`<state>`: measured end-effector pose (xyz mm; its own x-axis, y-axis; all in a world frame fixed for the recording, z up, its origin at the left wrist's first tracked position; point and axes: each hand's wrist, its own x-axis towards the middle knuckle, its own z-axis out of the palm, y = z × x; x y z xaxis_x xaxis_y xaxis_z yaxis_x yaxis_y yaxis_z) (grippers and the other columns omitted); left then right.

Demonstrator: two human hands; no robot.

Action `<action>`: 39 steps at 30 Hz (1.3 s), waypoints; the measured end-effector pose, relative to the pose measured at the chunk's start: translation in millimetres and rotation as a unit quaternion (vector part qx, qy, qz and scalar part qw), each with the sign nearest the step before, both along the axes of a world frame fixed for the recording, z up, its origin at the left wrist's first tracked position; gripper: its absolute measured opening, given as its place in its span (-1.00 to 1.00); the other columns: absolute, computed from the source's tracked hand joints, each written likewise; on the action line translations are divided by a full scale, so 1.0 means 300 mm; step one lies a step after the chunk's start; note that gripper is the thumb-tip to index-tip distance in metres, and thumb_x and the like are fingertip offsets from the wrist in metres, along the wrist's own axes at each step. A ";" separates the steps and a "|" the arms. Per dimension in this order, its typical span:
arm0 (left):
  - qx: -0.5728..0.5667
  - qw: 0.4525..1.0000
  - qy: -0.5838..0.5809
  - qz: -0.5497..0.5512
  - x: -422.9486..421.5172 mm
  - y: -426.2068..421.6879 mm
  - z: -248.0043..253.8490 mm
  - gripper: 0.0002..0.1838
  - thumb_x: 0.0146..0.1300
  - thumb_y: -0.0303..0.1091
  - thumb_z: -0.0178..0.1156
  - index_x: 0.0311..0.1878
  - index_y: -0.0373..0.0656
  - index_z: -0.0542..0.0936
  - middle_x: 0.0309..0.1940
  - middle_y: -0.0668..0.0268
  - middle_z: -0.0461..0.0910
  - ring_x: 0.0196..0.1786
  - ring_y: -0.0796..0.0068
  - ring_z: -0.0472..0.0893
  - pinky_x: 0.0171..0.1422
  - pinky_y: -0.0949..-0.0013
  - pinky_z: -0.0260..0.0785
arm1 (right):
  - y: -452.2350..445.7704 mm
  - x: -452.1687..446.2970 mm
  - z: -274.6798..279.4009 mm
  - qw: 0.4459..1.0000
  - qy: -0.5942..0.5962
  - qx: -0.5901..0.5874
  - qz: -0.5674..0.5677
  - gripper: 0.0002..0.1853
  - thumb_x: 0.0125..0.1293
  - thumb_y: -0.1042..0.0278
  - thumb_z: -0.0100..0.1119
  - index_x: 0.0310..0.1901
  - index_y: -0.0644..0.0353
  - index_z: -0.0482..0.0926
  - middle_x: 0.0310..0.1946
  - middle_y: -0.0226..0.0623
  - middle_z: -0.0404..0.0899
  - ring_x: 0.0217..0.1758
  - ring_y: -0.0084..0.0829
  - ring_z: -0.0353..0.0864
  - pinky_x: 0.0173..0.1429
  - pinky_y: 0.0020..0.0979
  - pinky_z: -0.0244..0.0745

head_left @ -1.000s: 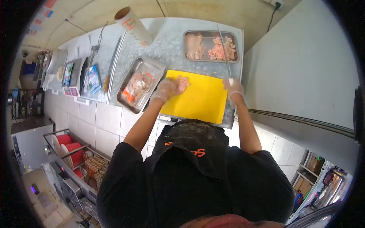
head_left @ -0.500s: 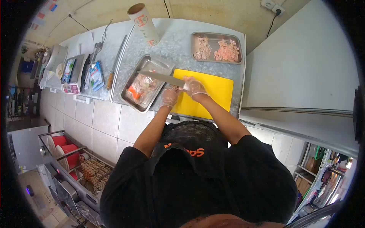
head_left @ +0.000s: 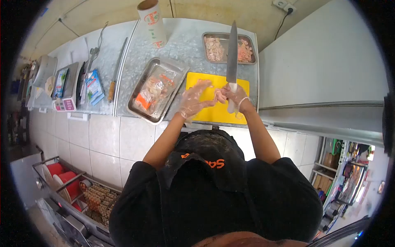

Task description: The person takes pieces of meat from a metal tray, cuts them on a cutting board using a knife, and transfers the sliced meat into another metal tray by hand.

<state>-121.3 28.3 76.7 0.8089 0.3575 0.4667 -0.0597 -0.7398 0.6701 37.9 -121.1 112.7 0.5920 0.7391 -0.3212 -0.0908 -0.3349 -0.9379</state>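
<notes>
Both my hands wear clear plastic gloves above a yellow cutting board. My right hand grips the white handle of a large knife, its blade pointing away from me over the board's far edge. By the fingers of that same hand is a pale pink piece of raw meat, seemingly pinched there. My left hand is open at the board's left side, thumb and fingers spread towards the meat. Left of the board, a steel tray carries plastic-wrapped raw meat with an orange patch.
A second steel tray with two piles of cut meat lies behind the board, partly behind the blade. A printed paper roll stands at the back. Further left are a wooden-handled long tool, a blue packet and a scale.
The knife has swung from pointing left over the tray to pointing away from me. My right hand has moved right. My left hand has opened and come over the board.
</notes>
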 end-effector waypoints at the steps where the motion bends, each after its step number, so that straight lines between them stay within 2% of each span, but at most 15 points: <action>1: -0.235 0.968 0.028 -0.079 0.012 -0.017 0.034 -0.59 0.19 -0.21 0.34 0.07 -0.17 0.62 0.11 0.17 0.53 0.11 0.29 0.55 0.13 0.26 0.47 | 0.007 -0.022 -0.010 0.998 0.046 0.036 -0.016 -0.80 0.16 0.43 0.34 -0.39 0.09 0.43 -0.45 -0.45 0.51 -0.40 -0.55 0.52 -0.29 -0.48 0.42; 2: -0.455 0.875 0.057 -0.154 0.019 -0.021 0.050 -0.60 0.21 -0.24 0.32 0.08 -0.20 0.61 0.03 0.19 0.57 0.10 0.38 0.55 0.13 0.29 0.47 | 0.014 -0.042 -0.021 0.993 0.090 0.072 -0.033 -0.79 0.18 0.46 0.32 -0.39 0.08 0.41 -0.46 -0.45 0.49 -0.40 -0.56 0.52 -0.31 -0.51 0.41; 9: -0.343 0.923 0.135 -0.110 0.052 0.080 -0.162 -0.72 0.29 -0.26 0.21 -0.06 -0.26 0.63 -0.35 0.34 0.62 -0.17 0.61 0.57 -0.13 0.50 0.46 | -0.001 -0.104 -0.006 0.969 0.164 0.133 -0.128 -0.75 0.20 0.61 0.26 -0.35 0.09 0.36 -0.45 -0.40 0.50 -0.43 -0.53 0.54 -0.40 -0.53 0.41; 12: -0.448 0.878 0.083 -0.146 -0.001 0.143 -0.190 -0.71 0.28 -0.25 0.19 -0.11 -0.29 0.65 -0.33 0.30 0.63 -0.15 0.53 0.59 0.03 0.42 0.43 | -0.047 -0.096 0.046 0.965 0.155 0.131 -0.165 -0.73 0.19 0.61 0.27 -0.33 0.09 0.34 -0.43 -0.28 0.58 -0.45 -0.51 0.57 -0.45 -0.54 0.42; 15: -0.424 0.860 0.244 -0.144 -0.005 0.172 -0.197 -0.67 0.27 -0.22 0.17 -0.09 -0.31 0.65 -0.23 0.20 0.63 -0.02 0.48 0.57 0.15 0.41 0.40 | -0.089 -0.062 0.082 0.956 0.210 0.064 -0.194 -0.73 0.20 0.61 0.27 -0.34 0.07 0.33 -0.38 -0.13 0.64 -0.48 -0.51 0.60 -0.53 -0.59 0.39; 17: -0.127 0.963 0.189 -0.147 0.018 0.142 -0.217 -0.59 0.26 -0.16 0.19 0.01 -0.30 0.61 -0.13 0.16 0.61 0.03 0.49 0.56 0.15 0.45 0.41 | -0.099 -0.063 0.090 0.943 0.203 0.101 -0.245 -0.72 0.21 0.61 0.26 -0.35 0.05 0.32 -0.33 -0.04 0.66 -0.54 -0.54 0.56 -0.60 -0.63 0.33; 21: 0.176 0.982 0.013 -0.072 0.087 0.035 -0.040 -0.48 0.29 -0.07 0.20 0.15 -0.29 0.52 -0.03 0.19 0.58 0.01 0.55 0.57 0.03 0.54 0.47 | -0.112 -0.044 0.051 0.938 0.233 0.136 -0.216 -0.72 0.19 0.58 0.29 -0.30 0.07 0.34 -0.39 -0.13 0.63 -0.58 -0.56 0.51 -0.60 -0.59 0.34; 22: -0.125 0.973 0.120 -0.155 0.108 -0.007 0.039 -0.46 0.31 -0.04 0.19 0.17 -0.29 0.50 -0.03 0.22 0.58 0.00 0.54 0.57 0.05 0.52 0.47 | -0.102 -0.052 0.047 0.948 0.217 0.123 -0.198 -0.72 0.18 0.57 0.31 -0.27 0.09 0.35 -0.41 -0.18 0.61 -0.59 -0.56 0.50 -0.60 -0.58 0.35; 23: -0.413 0.858 0.215 -0.219 0.122 -0.038 0.080 -0.44 0.33 -0.02 0.19 0.20 -0.29 0.48 -0.02 0.25 0.58 -0.01 0.53 0.58 0.07 0.51 0.46 | -0.090 -0.066 0.047 0.956 0.202 0.111 -0.180 -0.71 0.16 0.55 0.33 -0.25 0.11 0.36 -0.44 -0.23 0.58 -0.59 -0.57 0.48 -0.60 -0.56 0.35; 24: -0.408 0.859 0.219 -0.218 0.130 -0.055 0.085 -0.44 0.33 -0.02 0.19 0.20 -0.29 0.48 -0.02 0.25 0.58 -0.01 0.53 0.58 0.07 0.51 0.46 | -0.083 -0.081 0.076 0.963 0.180 0.087 -0.179 -0.71 0.12 0.49 0.39 -0.25 0.15 0.42 -0.47 -0.36 0.54 -0.55 -0.53 0.50 -0.53 -0.48 0.42; 26: -0.588 0.757 0.223 -0.177 0.147 -0.083 0.099 -0.48 0.34 0.00 0.15 0.11 -0.30 0.56 -0.22 0.31 0.61 -0.24 0.54 0.57 -0.10 0.45 0.46 | -0.112 -0.057 0.057 0.980 0.115 0.080 -0.139 -0.71 0.08 0.47 0.43 -0.28 0.16 0.45 -0.45 -0.36 0.56 -0.52 -0.51 0.53 -0.47 -0.46 0.44; 32: -0.366 0.864 0.259 -0.230 0.144 -0.077 0.066 -0.74 0.29 -0.19 0.27 -0.34 -0.21 0.60 -0.43 0.41 0.55 -0.38 0.63 0.48 -0.34 0.48 0.32 | -0.221 0.004 0.055 0.998 -0.035 -0.045 0.018 -0.80 0.03 0.44 0.42 -0.32 0.21 0.59 -0.42 -0.36 0.61 -0.39 -0.49 0.58 -0.25 -0.40 0.52; 34: -0.340 0.868 0.297 -0.207 0.148 -0.090 0.053 -0.72 0.24 -0.17 0.30 -0.40 -0.21 0.57 -0.43 0.40 0.57 -0.39 0.60 0.50 -0.33 0.45 0.33 | -0.224 0.021 0.026 0.995 -0.057 -0.076 0.029 -0.84 0.04 0.45 0.37 -0.35 0.23 0.59 -0.44 -0.34 0.62 -0.39 -0.45 0.61 -0.25 -0.37 0.53; 36: -0.315 0.869 0.335 -0.183 0.157 -0.117 0.061 -0.68 0.19 -0.16 0.34 -0.46 -0.21 0.54 -0.44 0.38 0.59 -0.40 0.56 0.51 -0.31 0.41 0.34 | -0.215 0.034 -0.020 0.948 -0.259 -0.175 0.060 -0.68 0.05 0.14 0.41 -0.34 0.21 0.56 -0.46 -0.17 0.64 -0.39 -0.33 0.65 -0.26 -0.37 0.52; 39: -0.123 0.917 0.350 -0.146 0.178 -0.150 0.038 -0.71 0.22 -0.23 0.32 -0.48 -0.19 0.50 -0.44 0.40 0.53 -0.41 0.59 0.46 -0.32 0.41 0.30 | -0.240 0.046 -0.035 0.959 -0.237 -0.152 0.037 -0.70 0.06 0.15 0.37 -0.32 0.20 0.56 -0.45 -0.12 0.64 -0.37 -0.23 0.67 -0.24 -0.30 0.52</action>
